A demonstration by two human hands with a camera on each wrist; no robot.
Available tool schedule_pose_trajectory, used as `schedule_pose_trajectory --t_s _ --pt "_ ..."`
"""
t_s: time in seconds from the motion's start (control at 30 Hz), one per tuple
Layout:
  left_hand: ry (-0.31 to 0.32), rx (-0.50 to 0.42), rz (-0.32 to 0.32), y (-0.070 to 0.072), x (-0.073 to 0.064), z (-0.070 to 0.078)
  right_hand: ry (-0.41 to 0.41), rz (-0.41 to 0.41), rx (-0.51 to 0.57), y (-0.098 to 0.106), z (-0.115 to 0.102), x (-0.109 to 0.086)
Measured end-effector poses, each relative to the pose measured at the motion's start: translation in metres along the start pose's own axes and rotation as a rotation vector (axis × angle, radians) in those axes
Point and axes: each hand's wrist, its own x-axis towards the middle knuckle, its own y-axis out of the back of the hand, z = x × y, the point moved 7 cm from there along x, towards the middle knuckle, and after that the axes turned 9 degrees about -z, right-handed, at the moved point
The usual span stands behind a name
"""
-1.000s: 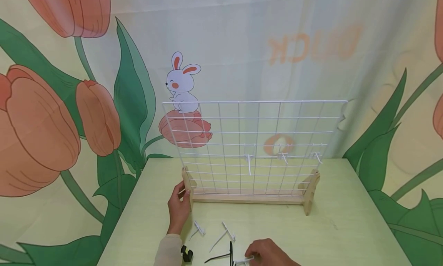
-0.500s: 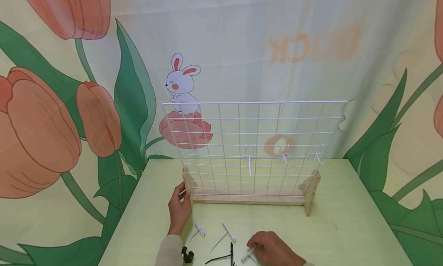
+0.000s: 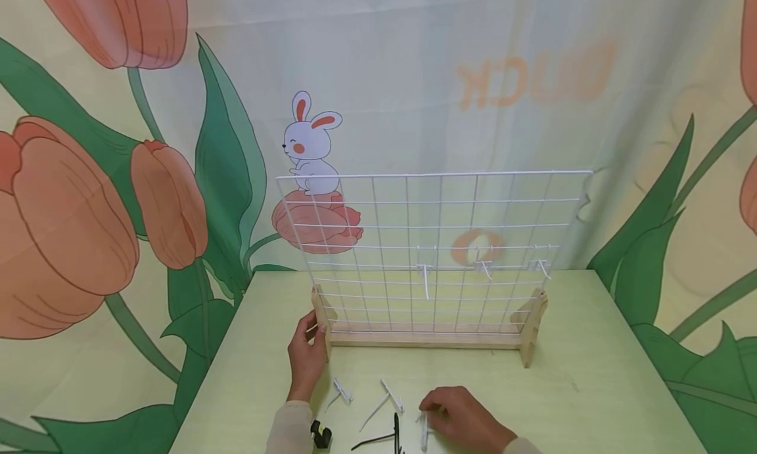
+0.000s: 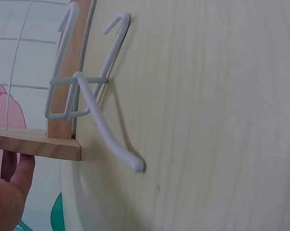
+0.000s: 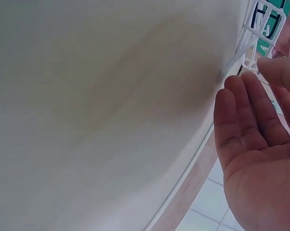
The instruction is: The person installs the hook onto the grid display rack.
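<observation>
A white wire grid panel [image 3: 408, 176] stands upright in a wooden stand [image 3: 426, 342]. My left hand [image 3: 306, 359] holds the stand's left wooden foot [image 3: 320, 309]; the left wrist view shows fingers behind the wood. At the table's front, my right hand [image 3: 464, 418] pinches a white wire hook [image 3: 424, 433] by one end, its fingertips partly hiding it. In the right wrist view this hook [image 5: 266, 21] is beyond the thumb and fingertips. Two loose white hooks [image 3: 340, 392] lie between the hands, one large in the left wrist view [image 4: 99, 108].
Three white hooks [image 3: 424, 271] hang on the grid's right half. A black hook [image 3: 395, 434] lies at the table's front edge, with a small black object [image 3: 321, 434] beside my left sleeve. Behind the table [image 3: 568, 388] hangs a printed curtain [image 3: 402, 79].
The right hand has moved slightly away from the front edge with the white hook, which has turned from lying sideways to pointing lengthwise. The left hand has stayed on the stand.
</observation>
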Motion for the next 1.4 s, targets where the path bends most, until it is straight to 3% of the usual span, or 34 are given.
schedule_pose_trajectory --t_s 0.23,0.53,0.93,1.17,1.4 --pt "0.001 0.003 0.005 0.000 -0.001 0.000 -0.043 0.002 0.005 0.001 0.002 0.002" --pt "-0.003 0.005 -0.003 0.000 0.001 -0.001 -0.166 -0.051 0.029 0.000 0.009 -0.008" --pt "-0.008 0.002 -0.009 0.001 -0.001 -0.001 -0.071 -0.083 -0.031 -0.009 0.005 -0.010" --pt "0.015 -0.010 -0.015 0.000 0.000 -0.001 -0.102 -0.101 -0.023 -0.013 0.006 -0.008" --pt "0.005 -0.004 -0.008 0.000 0.000 0.000 -0.097 -0.141 -0.096 -0.014 0.003 -0.008"
